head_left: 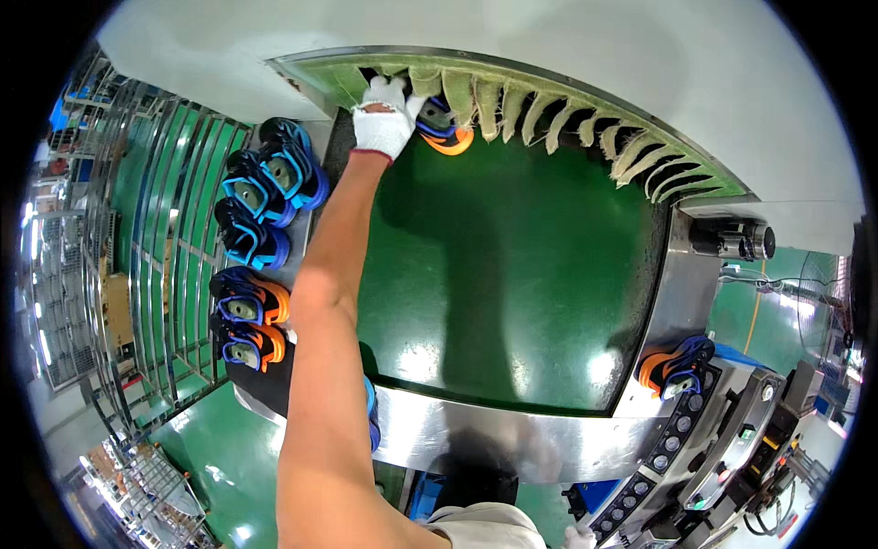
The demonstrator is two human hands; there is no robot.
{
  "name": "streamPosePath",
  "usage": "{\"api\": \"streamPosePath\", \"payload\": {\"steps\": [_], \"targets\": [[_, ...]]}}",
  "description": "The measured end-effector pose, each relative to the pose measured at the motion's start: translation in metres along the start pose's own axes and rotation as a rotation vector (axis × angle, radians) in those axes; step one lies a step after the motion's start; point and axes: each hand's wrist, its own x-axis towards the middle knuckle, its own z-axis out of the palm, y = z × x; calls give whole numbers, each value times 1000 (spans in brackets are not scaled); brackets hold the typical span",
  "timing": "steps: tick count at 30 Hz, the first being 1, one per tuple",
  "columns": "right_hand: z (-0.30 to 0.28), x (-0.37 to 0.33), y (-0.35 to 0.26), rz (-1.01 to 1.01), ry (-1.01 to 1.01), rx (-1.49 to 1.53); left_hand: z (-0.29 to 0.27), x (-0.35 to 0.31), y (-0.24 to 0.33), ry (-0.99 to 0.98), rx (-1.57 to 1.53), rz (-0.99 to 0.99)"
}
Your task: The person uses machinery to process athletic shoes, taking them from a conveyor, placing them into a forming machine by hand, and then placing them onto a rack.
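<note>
My left arm reaches far forward, and my left hand (387, 119), in a white glove, is at the green fabric strip curtain (487, 105). Its thumb stands apart from the fingers, which touch the strips; nothing shows in its grasp. Just right of it, a dark shoe (448, 128) with an orange heel lies on the green conveyor belt (512, 265), its front part hidden beneath the strips. My right hand (578, 538), gloved in white, barely shows at the bottom edge; its fingers cannot be made out.
Black-and-blue shoes (288, 169) and black-and-orange shoes (247, 311) line the left ledge. Another orange-heeled shoe (675, 366) sits at the right corner, beside a machine with a control panel (741, 439). A metal rack (165, 238) stands left. A cylindrical motor (732, 240) juts out at right.
</note>
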Motion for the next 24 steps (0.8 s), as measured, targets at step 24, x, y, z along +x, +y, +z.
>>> {"api": "streamPosePath", "payload": {"steps": [24], "targets": [[-66,-23,-193,-720,374,128,-328,-367,534,-875,-908,936]]}}
